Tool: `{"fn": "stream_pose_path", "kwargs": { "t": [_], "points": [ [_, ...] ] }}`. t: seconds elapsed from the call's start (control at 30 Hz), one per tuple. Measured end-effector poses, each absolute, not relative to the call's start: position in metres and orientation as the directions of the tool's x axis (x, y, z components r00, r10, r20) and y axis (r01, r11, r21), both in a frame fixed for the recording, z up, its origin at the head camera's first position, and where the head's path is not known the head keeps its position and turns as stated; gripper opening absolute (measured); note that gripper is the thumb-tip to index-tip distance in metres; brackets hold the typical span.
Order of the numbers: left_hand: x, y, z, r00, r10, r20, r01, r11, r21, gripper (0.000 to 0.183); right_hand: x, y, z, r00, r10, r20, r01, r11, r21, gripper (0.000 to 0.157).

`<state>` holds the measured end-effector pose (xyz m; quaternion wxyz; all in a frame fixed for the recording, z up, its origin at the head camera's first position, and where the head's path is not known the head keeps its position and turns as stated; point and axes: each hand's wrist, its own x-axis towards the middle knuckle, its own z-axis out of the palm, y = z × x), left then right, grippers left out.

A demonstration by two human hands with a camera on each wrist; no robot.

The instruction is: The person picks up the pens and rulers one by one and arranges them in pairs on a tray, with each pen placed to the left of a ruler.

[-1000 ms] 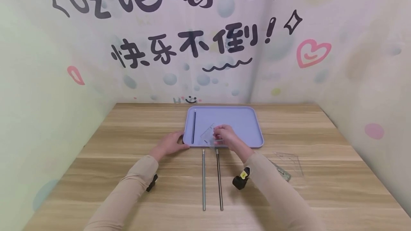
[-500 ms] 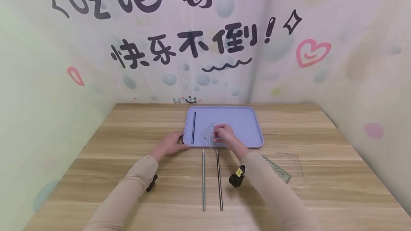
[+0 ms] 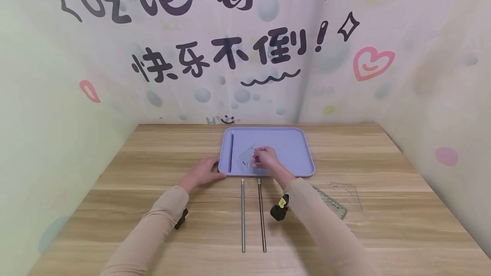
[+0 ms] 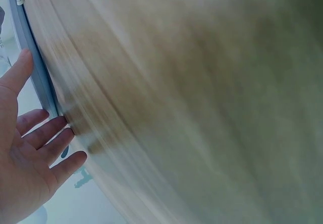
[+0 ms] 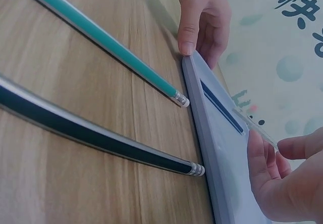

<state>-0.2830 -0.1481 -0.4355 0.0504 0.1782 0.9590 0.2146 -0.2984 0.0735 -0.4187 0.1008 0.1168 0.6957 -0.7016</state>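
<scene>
My right hand (image 3: 266, 158) pinches a clear plastic set square (image 3: 246, 157) between thumb and fingers, tilted over the left half of the lilac tray (image 3: 287, 146). In the right wrist view only a thin edge of it shows past the fingertips. At the tray's front left corner rests my left hand (image 3: 202, 171), thumb on the front rim and fingers along the left side, fairly straight in the left wrist view. A dark pencil (image 3: 231, 152) lies inside the tray along its left wall.
A teal pencil (image 3: 243, 216) and a black pencil (image 3: 262, 216) lie in front of the tray, eraser ends toward it. Right of my forearm are a clear ruler (image 3: 333, 204), partly hidden by the sleeve, and another clear set square (image 3: 354, 195). A printed wall hanging (image 3: 184, 101) stands behind the table.
My right hand has shifted slightly left and away from me with the set square, which has turned a little over the tray. The left hand has stayed at the tray corner.
</scene>
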Motion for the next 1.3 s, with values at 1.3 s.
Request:
{"fn": "stream_pose_path", "kwargs": {
  "t": [1.3],
  "points": [
    [-0.287, -0.148, -0.438, -0.927, 0.375, -0.012, 0.330, 0.828, 0.453, 0.058, -0.317, 0.066, -0.423, -0.951, 0.047, -0.304, 0.305, 0.009, -0.952, 0.021]
  ]
}}
